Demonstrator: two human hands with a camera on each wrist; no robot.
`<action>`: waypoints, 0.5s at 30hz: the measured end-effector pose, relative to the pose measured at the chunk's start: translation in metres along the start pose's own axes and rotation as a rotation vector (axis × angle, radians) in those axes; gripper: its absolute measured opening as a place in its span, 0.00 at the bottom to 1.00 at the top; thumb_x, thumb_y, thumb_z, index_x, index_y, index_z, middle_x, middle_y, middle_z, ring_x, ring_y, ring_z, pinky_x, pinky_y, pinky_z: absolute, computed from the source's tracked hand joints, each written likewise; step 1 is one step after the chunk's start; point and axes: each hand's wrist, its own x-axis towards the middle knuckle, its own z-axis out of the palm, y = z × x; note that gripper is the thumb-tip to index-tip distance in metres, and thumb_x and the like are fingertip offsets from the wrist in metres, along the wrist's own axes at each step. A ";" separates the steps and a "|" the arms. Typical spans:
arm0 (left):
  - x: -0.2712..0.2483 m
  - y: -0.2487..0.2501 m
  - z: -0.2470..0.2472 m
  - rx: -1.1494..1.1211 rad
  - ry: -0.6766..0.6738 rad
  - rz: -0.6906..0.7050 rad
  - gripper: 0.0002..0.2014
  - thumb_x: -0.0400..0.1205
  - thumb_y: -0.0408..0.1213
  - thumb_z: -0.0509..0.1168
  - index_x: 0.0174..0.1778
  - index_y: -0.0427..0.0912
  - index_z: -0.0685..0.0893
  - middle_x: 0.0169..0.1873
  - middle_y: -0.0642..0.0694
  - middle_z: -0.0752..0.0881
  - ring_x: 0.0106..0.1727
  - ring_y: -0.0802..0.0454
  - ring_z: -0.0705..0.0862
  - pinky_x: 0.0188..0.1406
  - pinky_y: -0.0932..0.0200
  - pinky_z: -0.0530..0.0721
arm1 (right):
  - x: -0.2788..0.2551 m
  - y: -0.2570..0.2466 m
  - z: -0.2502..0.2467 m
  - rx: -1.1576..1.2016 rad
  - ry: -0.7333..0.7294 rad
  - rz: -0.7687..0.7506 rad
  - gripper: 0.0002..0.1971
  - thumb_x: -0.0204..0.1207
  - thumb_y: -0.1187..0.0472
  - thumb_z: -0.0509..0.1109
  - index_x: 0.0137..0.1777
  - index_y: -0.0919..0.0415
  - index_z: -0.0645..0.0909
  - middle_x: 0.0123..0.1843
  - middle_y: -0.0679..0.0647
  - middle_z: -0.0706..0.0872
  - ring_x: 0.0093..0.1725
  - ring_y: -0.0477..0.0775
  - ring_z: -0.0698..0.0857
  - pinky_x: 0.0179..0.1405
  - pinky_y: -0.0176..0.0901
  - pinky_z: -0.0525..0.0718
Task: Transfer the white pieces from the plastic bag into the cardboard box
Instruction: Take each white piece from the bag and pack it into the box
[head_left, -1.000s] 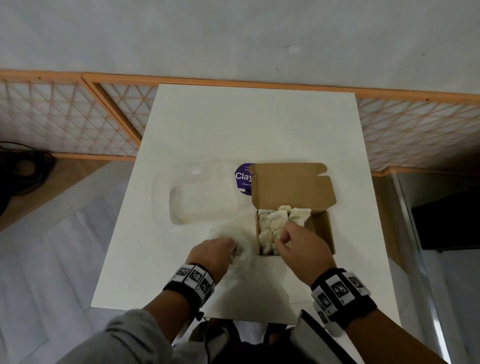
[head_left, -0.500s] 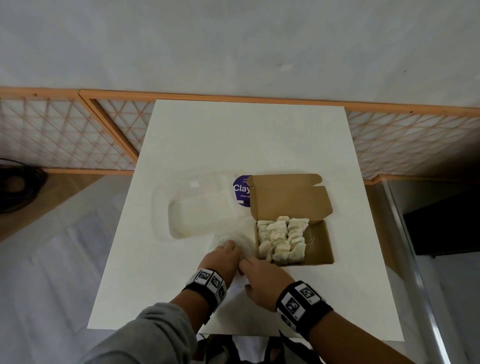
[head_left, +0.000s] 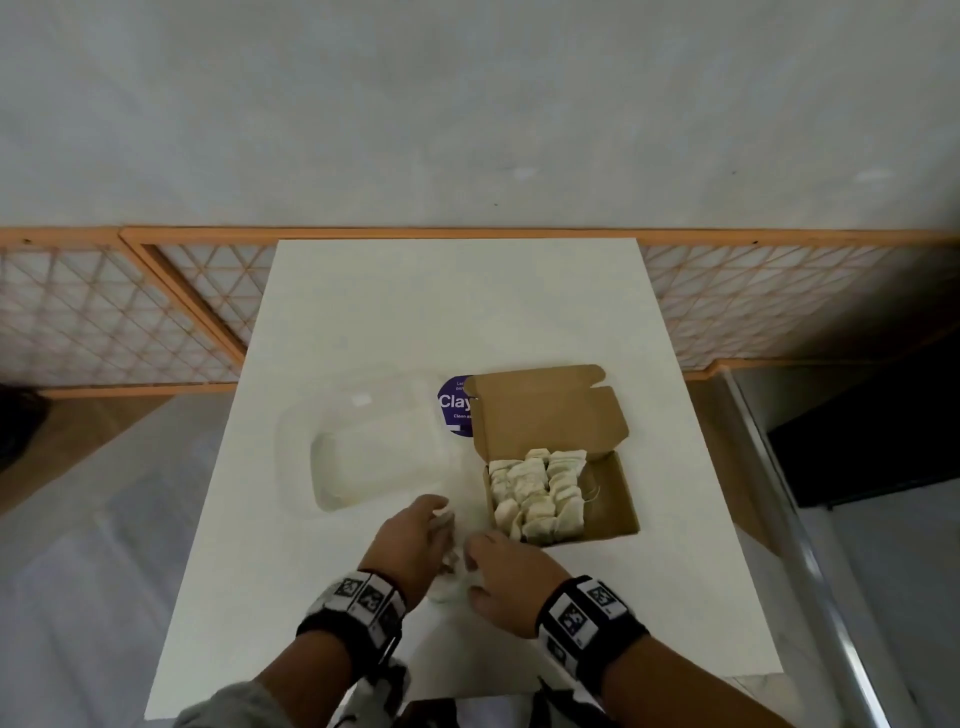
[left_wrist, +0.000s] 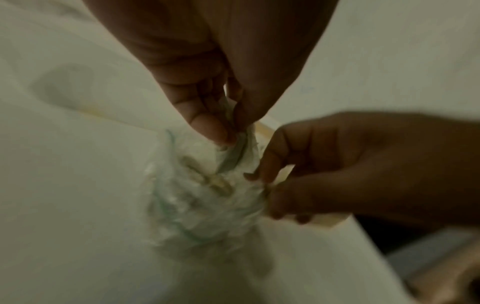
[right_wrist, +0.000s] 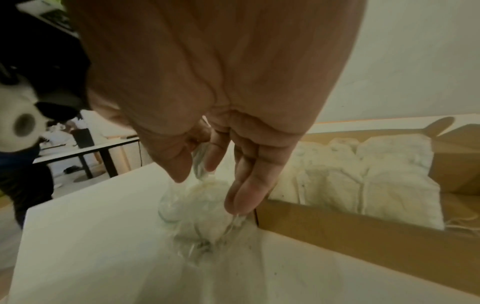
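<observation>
Here, plastic bag (left_wrist: 207, 195) pinched between left hand (head_left: 410, 545) and right hand (head_left: 511, 577), beside cardboard box (head_left: 613, 499).

A white worktop (head_left: 457, 312) stands against a grey wall (head_left: 467, 104) that has an orange wooden lattice panel (head_left: 104, 312) along its base. On the worktop lie a clear plastic clamshell tray (head_left: 374, 457) and, at its right edge, a round purple label (head_left: 456, 405) reading "Clay". In the right wrist view a black-legged table (right_wrist: 98, 152) stands farther back in the room.
</observation>
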 end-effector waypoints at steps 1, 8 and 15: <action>-0.004 -0.001 -0.003 -0.071 -0.002 -0.011 0.16 0.87 0.39 0.65 0.72 0.50 0.80 0.56 0.49 0.92 0.51 0.52 0.90 0.48 0.66 0.81 | -0.003 0.000 -0.005 0.033 0.017 0.008 0.15 0.85 0.51 0.66 0.67 0.56 0.74 0.67 0.58 0.82 0.62 0.65 0.85 0.57 0.52 0.82; -0.029 0.012 -0.029 -0.633 -0.061 -0.043 0.05 0.86 0.26 0.68 0.55 0.35 0.87 0.34 0.42 0.93 0.31 0.53 0.90 0.36 0.58 0.89 | -0.032 -0.004 -0.047 0.350 0.219 0.014 0.13 0.80 0.41 0.72 0.57 0.43 0.74 0.49 0.43 0.87 0.46 0.48 0.87 0.48 0.48 0.89; -0.045 0.027 -0.057 -0.983 -0.081 -0.058 0.07 0.88 0.28 0.67 0.59 0.32 0.87 0.44 0.34 0.92 0.42 0.46 0.91 0.47 0.52 0.93 | -0.034 -0.020 -0.071 0.658 0.285 -0.088 0.04 0.83 0.50 0.74 0.54 0.46 0.84 0.46 0.47 0.91 0.47 0.47 0.90 0.53 0.58 0.91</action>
